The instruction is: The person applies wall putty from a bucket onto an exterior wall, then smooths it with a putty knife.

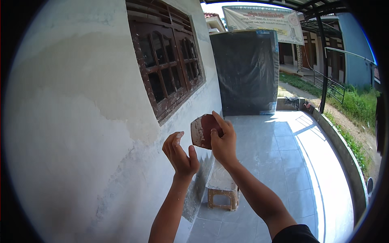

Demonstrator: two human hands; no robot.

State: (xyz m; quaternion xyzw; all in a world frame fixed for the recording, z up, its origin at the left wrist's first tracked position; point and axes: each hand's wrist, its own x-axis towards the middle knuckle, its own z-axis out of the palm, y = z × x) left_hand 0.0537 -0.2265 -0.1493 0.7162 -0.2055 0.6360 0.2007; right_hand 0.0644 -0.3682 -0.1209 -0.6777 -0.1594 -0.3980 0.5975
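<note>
My right hand (223, 141) is raised in front of me and grips a folded brown sheet of sandpaper (202, 130) dusted white along its left edge. Just to its left, my left hand (179, 156) hovers with fingers curled and apart, holding nothing, close to the sandpaper without touching it. Both hands are near a white plastered wall (81, 133) with patchy smoothed filler.
A dark wooden window (168, 60) sits in the wall above the hands. Below stands a small wooden stool (222, 190) on a grey tiled porch (291, 162). A black sheeted panel (246, 73) blocks the far end; a low kerb and railing run along the right.
</note>
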